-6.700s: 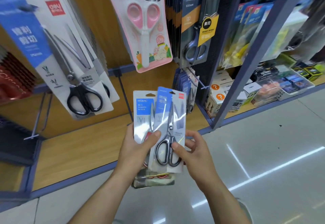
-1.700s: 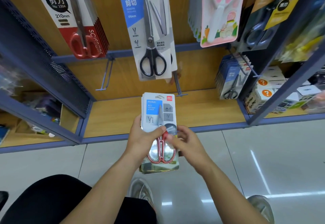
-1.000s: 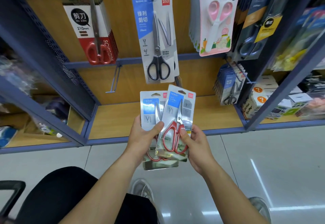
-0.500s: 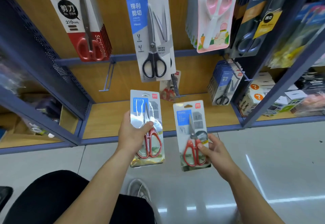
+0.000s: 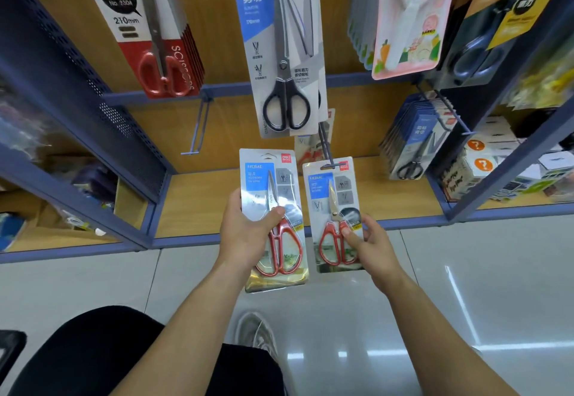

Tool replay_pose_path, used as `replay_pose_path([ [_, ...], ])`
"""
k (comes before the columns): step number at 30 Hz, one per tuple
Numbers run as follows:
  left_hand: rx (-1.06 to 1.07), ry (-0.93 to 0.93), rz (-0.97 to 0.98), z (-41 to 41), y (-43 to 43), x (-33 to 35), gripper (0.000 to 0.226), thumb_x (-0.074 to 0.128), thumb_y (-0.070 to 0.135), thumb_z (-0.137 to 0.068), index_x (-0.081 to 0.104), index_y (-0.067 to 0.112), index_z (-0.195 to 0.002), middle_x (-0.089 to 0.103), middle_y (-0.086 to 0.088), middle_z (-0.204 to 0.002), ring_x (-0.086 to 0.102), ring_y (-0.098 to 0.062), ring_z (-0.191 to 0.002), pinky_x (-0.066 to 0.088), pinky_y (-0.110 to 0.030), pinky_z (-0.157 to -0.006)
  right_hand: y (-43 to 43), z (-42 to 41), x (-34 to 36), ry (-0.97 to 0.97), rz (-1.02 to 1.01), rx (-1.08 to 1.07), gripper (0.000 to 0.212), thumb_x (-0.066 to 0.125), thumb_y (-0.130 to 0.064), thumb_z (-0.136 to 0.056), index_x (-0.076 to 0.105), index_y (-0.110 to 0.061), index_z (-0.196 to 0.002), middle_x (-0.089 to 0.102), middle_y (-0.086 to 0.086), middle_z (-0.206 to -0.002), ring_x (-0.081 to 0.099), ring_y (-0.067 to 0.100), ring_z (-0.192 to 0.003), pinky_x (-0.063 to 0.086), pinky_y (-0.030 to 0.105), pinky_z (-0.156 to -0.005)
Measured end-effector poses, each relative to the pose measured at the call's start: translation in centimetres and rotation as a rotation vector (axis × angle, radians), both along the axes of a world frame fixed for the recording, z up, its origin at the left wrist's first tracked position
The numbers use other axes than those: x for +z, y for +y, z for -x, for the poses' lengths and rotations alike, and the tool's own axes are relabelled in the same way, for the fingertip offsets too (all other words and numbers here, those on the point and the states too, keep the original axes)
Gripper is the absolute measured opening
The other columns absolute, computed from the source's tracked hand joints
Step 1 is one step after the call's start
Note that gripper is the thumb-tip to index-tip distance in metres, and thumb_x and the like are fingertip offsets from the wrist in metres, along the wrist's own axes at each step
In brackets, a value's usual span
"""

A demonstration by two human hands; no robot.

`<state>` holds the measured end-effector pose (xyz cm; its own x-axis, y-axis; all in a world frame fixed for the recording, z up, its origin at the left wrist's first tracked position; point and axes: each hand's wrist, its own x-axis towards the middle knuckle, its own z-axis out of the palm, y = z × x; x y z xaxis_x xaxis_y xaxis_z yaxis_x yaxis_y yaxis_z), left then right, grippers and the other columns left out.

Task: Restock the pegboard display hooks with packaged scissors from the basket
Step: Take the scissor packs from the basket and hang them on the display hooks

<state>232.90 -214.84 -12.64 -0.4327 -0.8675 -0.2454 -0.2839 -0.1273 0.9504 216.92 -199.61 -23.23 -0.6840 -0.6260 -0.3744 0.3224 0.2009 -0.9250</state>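
Pegboard display (image 5: 236, 128) spans the upper frame; at centre the left hand (image 5: 245, 234) grips a spare stack (image 5: 270, 184), and just right the right hand (image 5: 369, 243) pinches one upright red-handled scissors pack (image 5: 334, 197), hang hole up at the hook (image 5: 324, 147) tip.

1. Wood-backed display bay w/ blue rail (image 5: 348, 80) is carrying hanging scissor packs: red-handled stack (image 5: 161, 63) upper L, black-handled pack (image 5: 285, 85) centre, pink pack (image 5: 410, 23) to its R, dark pack (image 5: 484, 38) far R.
2. Below the rail, double-wire hook (image 5: 198, 128) is jutting out at L. Centre hook (image 5: 324, 144) is holding a red-handled pack (image 5: 307, 150) near the back. R hook (image 5: 447, 113) is bearing a row of blue-carded packs (image 5: 416, 147).
3. Wooden base shelf (image 5: 198, 206) is running beneath the hooks.
4. Neighbouring shelf (image 5: 512, 200) at R is holding white boxes (image 5: 484, 159) w/ orange question marks.
5. Glossy grey tile floor (image 5: 466, 271) is reflecting lights; a grey sneaker (image 5: 257, 333) is standing on it.
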Motion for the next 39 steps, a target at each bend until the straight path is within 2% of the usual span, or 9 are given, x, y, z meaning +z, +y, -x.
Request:
replay_pose_path([
  [3,0.000,-0.007,-0.012,0.5,-0.1,-0.1,0.049,0.083,0.019,-0.086,0.054,0.030,-0.125,0.069,0.017,-0.108,0.071,0.000,-0.087,0.051,-0.009,-0.054,0.0,-0.1,-0.6,0.010,0.004,-0.060,0.022,0.066,-0.022,-0.099,0.056,-0.033,-0.116,0.077,0.008,-0.104,0.078,0.021,-0.087,0.063,0.031,-0.065],
  [8,-0.001,-0.024,-0.014,0.7,-0.3,-0.4,0.049,0.083,0.020,-0.086,0.053,0.032,-0.124,0.070,0.015,-0.110,0.071,-0.006,-0.095,0.053,-0.011,-0.057,-2.0,0.5,-1.1,0.096,0.037,-0.089,0.031,0.067,-0.032,-0.099,0.059,-0.034,-0.129,0.076,0.005,-0.112,0.077,0.020,-0.098,0.064,0.040,-0.080],
  [14,-0.010,-0.028,0.005,0.8,-0.4,-0.9,0.048,0.082,0.016,-0.087,0.055,0.029,-0.124,0.070,0.015,-0.110,0.070,-0.004,-0.098,0.055,-0.018,-0.072,-6.8,3.2,-0.8,0.243,-0.050,-0.062,0.039,0.056,-0.032,-0.105,0.053,-0.031,-0.144,0.073,-0.002,-0.117,0.073,0.013,-0.101,0.057,0.015,-0.067],
  [18,0.001,-0.036,-0.017,0.9,-0.3,-1.1,0.048,0.081,0.015,-0.087,0.054,0.033,-0.122,0.071,0.017,-0.108,0.073,-0.008,-0.096,0.059,-0.026,-0.076,-7.6,4.1,-0.8,0.278,-0.232,-0.005,0.066,0.054,-0.032,-0.105,0.022,-0.024,-0.163,0.052,0.006,-0.146,0.055,0.025,-0.131,0.052,0.042,-0.105],
  [20,-0.006,-0.032,-0.016,1.1,-0.2,-1.2,0.048,0.081,0.015,-0.087,0.054,0.033,-0.123,0.071,0.016,-0.108,0.073,-0.008,-0.096,0.058,-0.025,-0.075,-6.1,3.0,-0.2,0.276,-0.266,-0.039,0.056,0.054,-0.032,-0.105,0.036,-0.018,-0.157,0.056,0.004,-0.137,0.056,0.024,-0.125,0.048,0.041,-0.105],
  [24,-0.054,-0.035,-0.003,1.7,0.2,-1.4,0.052,0.085,0.018,-0.084,0.055,0.030,-0.125,0.071,0.014,-0.111,0.071,-0.006,-0.097,0.057,-0.024,-0.077,-2.7,-1.6,3.2,0.039,-0.024,0.136,0.023,0.061,-0.034,-0.102,0.068,-0.021,-0.119,0.074,0.003,-0.104,0.073,0.021,-0.095,0.058,0.038,-0.084],
  [28,-0.090,-0.017,-0.046,1.9,0.8,-1.8,0.058,0.089,0.016,-0.078,0.059,0.022,-0.127,0.076,0.007,-0.110,0.074,-0.011,-0.098,0.061,-0.034,-0.086,-2.2,-4.7,5.2,0.040,0.084,0.169,0.019,0.077,-0.021,-0.091,0.073,-0.022,-0.110,0.078,0.003,-0.097,0.077,0.024,-0.083,0.064,0.039,-0.075],
  [33,-0.066,0.000,-0.071,1.9,0.5,-1.4,0.041,0.082,0.029,-0.087,0.062,0.028,-0.123,0.078,0.008,-0.109,0.076,-0.015,-0.098,0.061,-0.047,-0.091,-1.8,-4.9,5.1,0.017,0.143,0.067,0.019,0.067,-0.013,-0.099,0.071,-0.015,-0.117,0.080,0.006,-0.099,0.078,0.025,-0.090,0.062,0.038,-0.077],
  [39,-0.059,-0.101,0.003,1.6,0.2,-1.7,0.038,0.073,0.025,-0.095,0.054,0.030,-0.127,0.075,0.004,-0.114,0.073,-0.017,-0.101,0.060,-0.046,-0.091,0.7,-3.2,4.0,-0.030,0.149,0.039,0.026,0.060,-0.011,-0.102,0.067,-0.019,-0.126,0.078,0.010,-0.109,0.076,0.032,-0.100,0.060,0.049,-0.088],
])
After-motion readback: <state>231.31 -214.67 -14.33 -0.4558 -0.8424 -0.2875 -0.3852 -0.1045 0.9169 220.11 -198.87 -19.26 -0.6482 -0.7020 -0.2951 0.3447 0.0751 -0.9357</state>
